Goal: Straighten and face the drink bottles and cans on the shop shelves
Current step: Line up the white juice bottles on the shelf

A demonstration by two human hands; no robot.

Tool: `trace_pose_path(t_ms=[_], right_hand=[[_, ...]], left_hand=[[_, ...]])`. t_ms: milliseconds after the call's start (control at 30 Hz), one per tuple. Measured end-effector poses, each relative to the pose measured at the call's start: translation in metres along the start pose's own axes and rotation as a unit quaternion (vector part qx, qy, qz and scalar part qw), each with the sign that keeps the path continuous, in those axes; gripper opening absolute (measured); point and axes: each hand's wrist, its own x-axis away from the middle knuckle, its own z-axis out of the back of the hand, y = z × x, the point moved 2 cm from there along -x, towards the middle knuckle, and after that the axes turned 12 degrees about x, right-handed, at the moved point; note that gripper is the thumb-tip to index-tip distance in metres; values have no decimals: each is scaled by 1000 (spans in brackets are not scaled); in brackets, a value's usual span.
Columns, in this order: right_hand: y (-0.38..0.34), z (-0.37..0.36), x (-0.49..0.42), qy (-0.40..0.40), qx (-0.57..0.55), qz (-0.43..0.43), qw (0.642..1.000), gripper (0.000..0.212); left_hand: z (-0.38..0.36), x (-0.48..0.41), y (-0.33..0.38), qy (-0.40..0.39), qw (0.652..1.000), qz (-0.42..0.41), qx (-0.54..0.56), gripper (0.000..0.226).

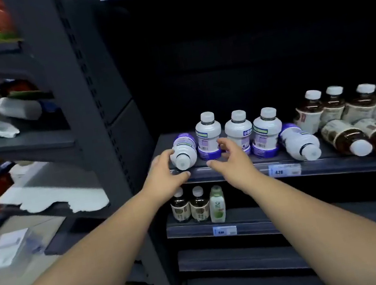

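Barely begun: gripping the toppled white purple-labelled plastic bottle (185, 152) at the left end of the dark metal shelf (234, 166) with curled left hand (165, 170) fingers, right hand (229, 158) fingers spread and empty beside three upright white bottles (238, 130); yet to stand, another fallen white bottle (300, 140) and several brown tea bottles (345, 138).

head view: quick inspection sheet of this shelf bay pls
surface: dark shelf with a price tag on its front rail
job's things: three upright white bottles; two tipped white bottles; four upright brown bottles; at least two lying brown bottles; three lower-shelf bottles, upright
clutter: torn white sheet on the rack to the left
hands: left hand cups the cap end of the leftmost tipped bottle, grip unclear; right hand open in front of the upright white bottles, holding nothing
cables: nothing seen
surroundings: dark upright post; pale box on the floor
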Motion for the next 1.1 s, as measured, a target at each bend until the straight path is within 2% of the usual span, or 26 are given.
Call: trace_pose_path(t_ms=[100, 300, 500, 667, 800, 967, 1033, 1100], right_hand=[[-6, -14, -13, 40, -29, -9, 999, 81], [-5, -28, -37, 91, -74, -8, 993, 86], [2, -39, -69, 100, -78, 10, 992, 98], [7, -45, -91, 104, -67, -6, 992, 93], [6, -39, -102, 99, -28, 7, 995, 88], [5, -44, -94, 71, 7, 32, 997, 82], [7, -46, -89, 56, 5, 38, 998, 82], [8, -42, -87, 46, -13, 31, 998, 83]], left_hand=[[-6, -21, -15, 37, 999, -18, 20, 76], [-27, -39, -32, 97, 995, -16, -21, 97], [-36, -41, -35, 149, 988, -15, 46, 86], [-24, -48, -28, 167, 980, -11, 110, 72], [-7, -73, -19, 163, 974, -6, 157, 53], [-1, -101, -17, 112, 973, 15, 200, 41], [-1, -106, -26, 92, 970, 32, 224, 43], [-2, -107, -35, 54, 971, 37, 229, 61]])
